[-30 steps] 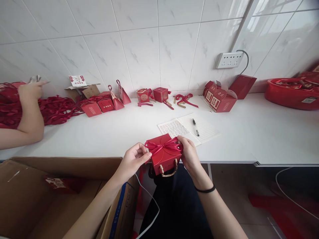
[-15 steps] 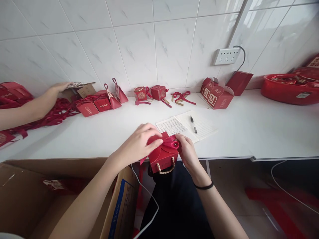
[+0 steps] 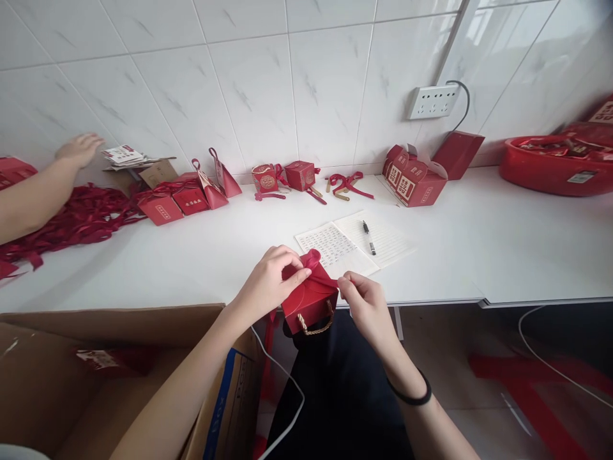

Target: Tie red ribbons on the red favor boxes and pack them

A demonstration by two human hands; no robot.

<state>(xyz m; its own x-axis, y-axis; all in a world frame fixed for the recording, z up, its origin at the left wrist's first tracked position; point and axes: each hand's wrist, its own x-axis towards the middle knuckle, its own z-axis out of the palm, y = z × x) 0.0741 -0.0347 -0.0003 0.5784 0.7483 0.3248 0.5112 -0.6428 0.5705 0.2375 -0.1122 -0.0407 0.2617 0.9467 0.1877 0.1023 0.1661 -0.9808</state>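
A red gift box (image 3: 309,303) with a twisted gold cord handle (image 3: 316,327) sits at the table's front edge, above my lap. Across its top runs a red ribbon (image 3: 313,260) with a loop standing up. My left hand (image 3: 275,275) pinches the ribbon near the middle of the lid. Off the box's right side, my right hand (image 3: 364,297) grips a stretch of the same ribbon between thumb and fingers, pulling it taut. Just behind the box lies an open notebook (image 3: 357,246) with a pen (image 3: 368,236) on it.
Small red boxes (image 3: 194,201) and a ribbon heap (image 3: 90,214) stand left, near a co-worker's hand (image 3: 81,150). Red house-shaped boxes (image 3: 414,182) and a red basin (image 3: 550,169) are right. An open cardboard box (image 3: 115,313) is at my lower left, beside a white cable (image 3: 292,383).
My right hand has moved right and down, drawing the ribbon out sideways. The bow's right loop is gone from view. The co-worker's hand has shifted left, off the stacked cards.
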